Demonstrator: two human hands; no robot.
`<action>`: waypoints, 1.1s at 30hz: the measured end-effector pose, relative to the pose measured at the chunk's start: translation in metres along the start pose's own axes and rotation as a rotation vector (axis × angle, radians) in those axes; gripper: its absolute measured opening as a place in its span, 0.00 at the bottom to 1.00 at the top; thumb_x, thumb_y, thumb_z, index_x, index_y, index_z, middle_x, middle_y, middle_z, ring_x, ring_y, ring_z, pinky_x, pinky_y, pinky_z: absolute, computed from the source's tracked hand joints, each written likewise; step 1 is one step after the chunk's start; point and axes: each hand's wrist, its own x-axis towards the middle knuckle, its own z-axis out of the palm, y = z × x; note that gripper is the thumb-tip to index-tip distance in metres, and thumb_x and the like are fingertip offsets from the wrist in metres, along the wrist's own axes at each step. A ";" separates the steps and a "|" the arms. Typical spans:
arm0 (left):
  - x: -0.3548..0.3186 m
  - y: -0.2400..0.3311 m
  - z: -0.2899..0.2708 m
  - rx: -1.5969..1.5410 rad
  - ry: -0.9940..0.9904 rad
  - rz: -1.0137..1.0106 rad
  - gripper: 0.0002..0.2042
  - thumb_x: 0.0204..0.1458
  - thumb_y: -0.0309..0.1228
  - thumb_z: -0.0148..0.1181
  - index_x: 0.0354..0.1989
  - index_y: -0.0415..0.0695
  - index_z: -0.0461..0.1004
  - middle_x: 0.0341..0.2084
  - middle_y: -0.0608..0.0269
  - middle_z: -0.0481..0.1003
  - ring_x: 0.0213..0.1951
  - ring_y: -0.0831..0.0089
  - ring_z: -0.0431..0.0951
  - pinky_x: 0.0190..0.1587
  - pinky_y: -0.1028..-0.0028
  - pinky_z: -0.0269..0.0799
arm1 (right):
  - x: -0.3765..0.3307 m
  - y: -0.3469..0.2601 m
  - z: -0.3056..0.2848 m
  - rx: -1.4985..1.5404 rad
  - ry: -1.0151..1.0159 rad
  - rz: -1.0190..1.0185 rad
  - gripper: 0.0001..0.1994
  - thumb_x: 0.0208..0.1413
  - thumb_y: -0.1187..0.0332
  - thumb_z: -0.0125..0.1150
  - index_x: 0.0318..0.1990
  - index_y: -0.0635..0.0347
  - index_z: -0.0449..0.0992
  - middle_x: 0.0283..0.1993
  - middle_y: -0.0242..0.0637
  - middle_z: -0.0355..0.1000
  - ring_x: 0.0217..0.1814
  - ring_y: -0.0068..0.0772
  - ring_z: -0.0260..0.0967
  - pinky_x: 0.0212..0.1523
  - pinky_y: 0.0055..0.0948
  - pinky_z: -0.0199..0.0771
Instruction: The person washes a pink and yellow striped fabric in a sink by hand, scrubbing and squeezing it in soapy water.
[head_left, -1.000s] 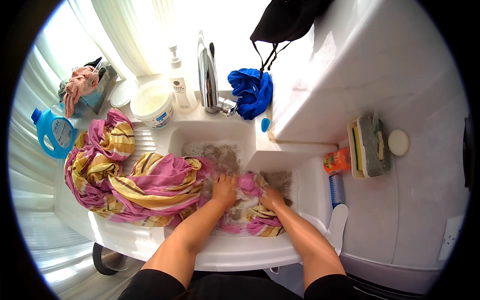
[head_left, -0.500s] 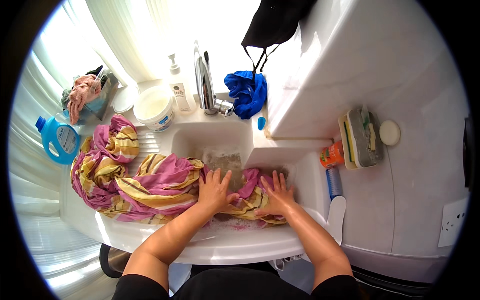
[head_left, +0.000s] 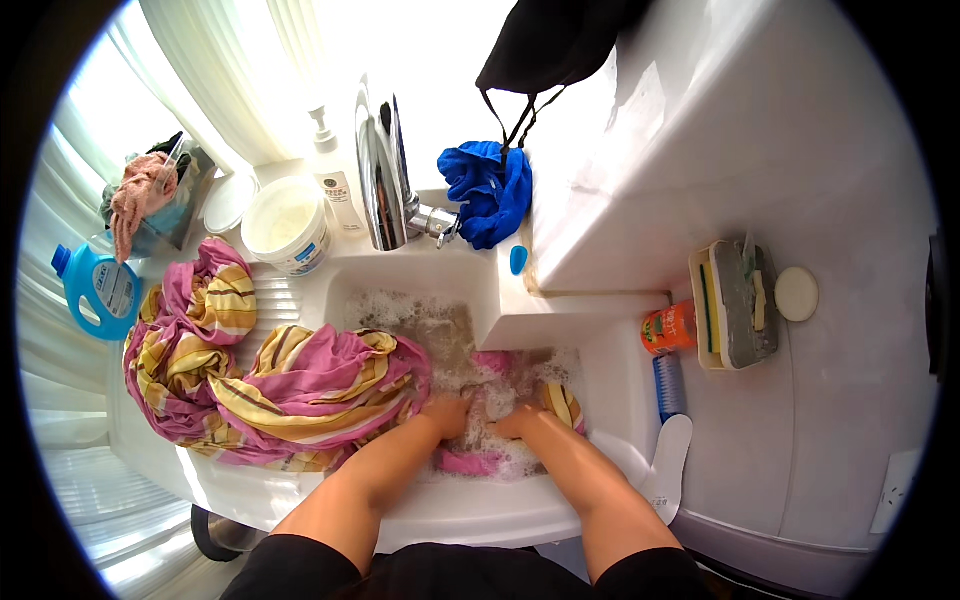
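Both of my hands dip into cloudy, sudsy water in the white sink. My left hand is beside the part of a pink and yellow striped cloth that runs over the sink's left side. Close to it is my right hand, with a striped fold of the same cloth to its right. The fingers of both hands are hidden by water and foam, so their grip does not show. Most of the cloth lies bunched and twisted on the ribbed draining board; pink patches show through the water.
Behind the sink stand a chrome faucet, a white pump bottle, a white tub and a bunched blue cloth. A blue detergent bottle is at left. A soap box and a brush are at right.
Both hands have gone down from the cloth's surface into the water and drawn closer together. The cloth in the basin has sunk, and more foam shows.
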 end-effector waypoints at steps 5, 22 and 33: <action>-0.007 0.035 -0.054 -0.257 0.340 -0.181 0.26 0.49 0.47 0.55 0.51 0.40 0.67 0.41 0.43 0.75 0.46 0.48 0.75 0.50 0.54 0.68 | -0.113 -0.015 -0.060 -0.160 0.765 -0.185 0.30 0.45 0.48 0.63 0.52 0.58 0.71 0.49 0.48 0.70 0.56 0.49 0.64 0.54 0.42 0.64; -0.162 0.039 -0.221 -0.840 0.401 0.186 0.09 0.46 0.22 0.60 0.36 0.34 0.78 0.26 0.66 0.77 0.28 0.83 0.74 0.33 0.80 0.71 | -0.270 0.002 -0.058 1.212 1.026 -0.605 0.09 0.33 0.82 0.64 0.26 0.64 0.74 0.26 0.27 0.71 0.28 0.18 0.65 0.33 0.21 0.67; -0.153 0.029 -0.155 0.000 0.702 0.376 0.15 0.39 0.35 0.65 0.38 0.46 0.78 0.34 0.56 0.74 0.43 0.58 0.71 0.48 0.61 0.66 | -0.209 0.021 -0.055 0.157 0.527 -0.143 0.40 0.34 0.54 0.72 0.58 0.57 0.64 0.59 0.53 0.62 0.61 0.50 0.61 0.58 0.38 0.64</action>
